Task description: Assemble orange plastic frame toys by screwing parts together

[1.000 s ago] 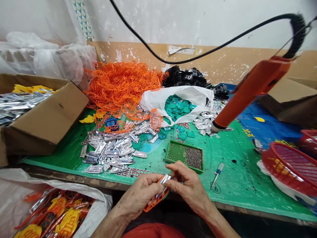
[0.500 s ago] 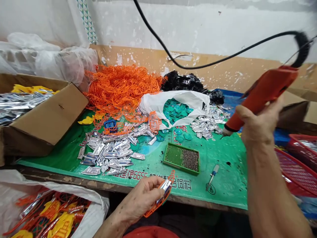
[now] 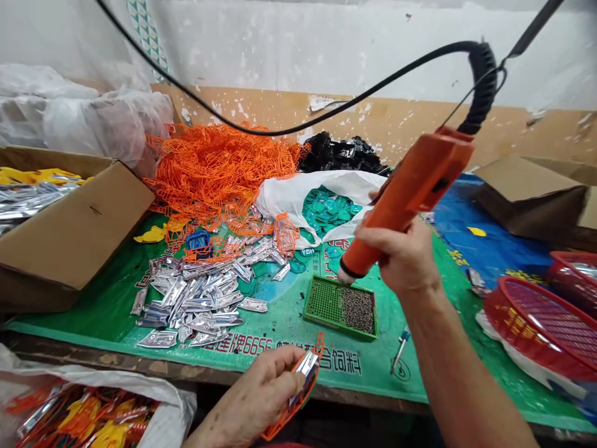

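Observation:
My left hand [image 3: 268, 389] pinches an orange plastic frame [image 3: 285, 424] with a silver plate [image 3: 308, 368] laid on it, just in front of the table's near edge. My right hand [image 3: 405, 249] is wrapped round an orange-red electric screwdriver [image 3: 410, 193], whose lower end tilts down and left above a green screw tray [image 3: 321, 322]. Small dark screws [image 3: 359, 308] fill the right part of that tray; bare holes show on its left. A black cable rises from the tool's top. Right of the tray lies a small hand screwdriver [image 3: 400, 351].
Silver plates [image 3: 196, 298] lie heaped left of the tray, behind them a mound of orange frames [image 3: 228, 168]. A white bag [image 3: 284, 193] holds green pieces. Cardboard boxes [image 3: 79, 230] stand at both sides, red baskets [image 3: 536, 336] at the right, a filled sack [image 3: 172, 404] at lower left.
My right hand has brought the electric screwdriver left and down, from the table's right side to above the screw tray. My left hand keeps its hold on the orange frame and silver plate.

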A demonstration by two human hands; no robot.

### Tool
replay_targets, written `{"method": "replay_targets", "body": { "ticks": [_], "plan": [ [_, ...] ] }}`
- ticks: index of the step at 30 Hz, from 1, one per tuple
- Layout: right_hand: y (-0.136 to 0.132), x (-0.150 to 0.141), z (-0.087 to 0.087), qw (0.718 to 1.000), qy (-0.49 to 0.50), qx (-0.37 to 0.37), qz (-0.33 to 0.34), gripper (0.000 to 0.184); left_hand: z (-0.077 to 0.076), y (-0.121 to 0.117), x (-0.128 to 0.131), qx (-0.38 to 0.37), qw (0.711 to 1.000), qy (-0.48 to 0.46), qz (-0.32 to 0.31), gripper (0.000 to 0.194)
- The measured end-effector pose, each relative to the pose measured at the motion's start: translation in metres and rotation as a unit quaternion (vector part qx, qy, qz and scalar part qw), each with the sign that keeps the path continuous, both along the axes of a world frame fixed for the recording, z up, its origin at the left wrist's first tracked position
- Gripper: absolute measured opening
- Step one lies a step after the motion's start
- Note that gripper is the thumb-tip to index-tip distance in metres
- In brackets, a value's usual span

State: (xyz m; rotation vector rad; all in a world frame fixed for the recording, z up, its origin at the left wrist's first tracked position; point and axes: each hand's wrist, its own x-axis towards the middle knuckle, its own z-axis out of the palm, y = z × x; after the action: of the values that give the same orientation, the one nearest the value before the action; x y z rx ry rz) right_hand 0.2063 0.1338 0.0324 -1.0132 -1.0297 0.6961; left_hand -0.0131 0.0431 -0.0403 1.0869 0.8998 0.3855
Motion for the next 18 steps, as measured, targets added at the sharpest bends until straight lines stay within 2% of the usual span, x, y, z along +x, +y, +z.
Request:
{"method": "replay_targets", "body": {
  "ticks": [4, 7, 10, 13, 18],
  "plan": [
    [-0.017, -0.026, -0.015, 1.000, 0.015, -0.020, 0.014, 0.044, -0.001, 0.000, -0.004, -0.001, 0.994, -0.007, 0.109, 0.029],
    [-0.023, -0.034, -0.026, 0.999, 0.026, -0.045, 0.000, 0.043, -0.003, 0.003, -0.005, 0.009, 0.987, 0.010, 0.162, 0.033],
    [-0.025, -0.038, -0.036, 0.997, 0.042, -0.071, 0.007, 0.041, -0.009, 0.009, -0.002, -0.002, 0.989, 0.019, 0.148, 0.037],
    [-0.025, -0.040, -0.042, 0.995, 0.067, -0.074, 0.008, 0.048, -0.015, 0.012, 0.001, -0.014, 0.989, 0.008, 0.146, 0.040],
    [-0.024, -0.041, -0.049, 0.995, 0.077, -0.064, 0.008, 0.057, -0.016, 0.013, 0.005, -0.007, 0.988, 0.006, 0.157, 0.040]
  ]
}}
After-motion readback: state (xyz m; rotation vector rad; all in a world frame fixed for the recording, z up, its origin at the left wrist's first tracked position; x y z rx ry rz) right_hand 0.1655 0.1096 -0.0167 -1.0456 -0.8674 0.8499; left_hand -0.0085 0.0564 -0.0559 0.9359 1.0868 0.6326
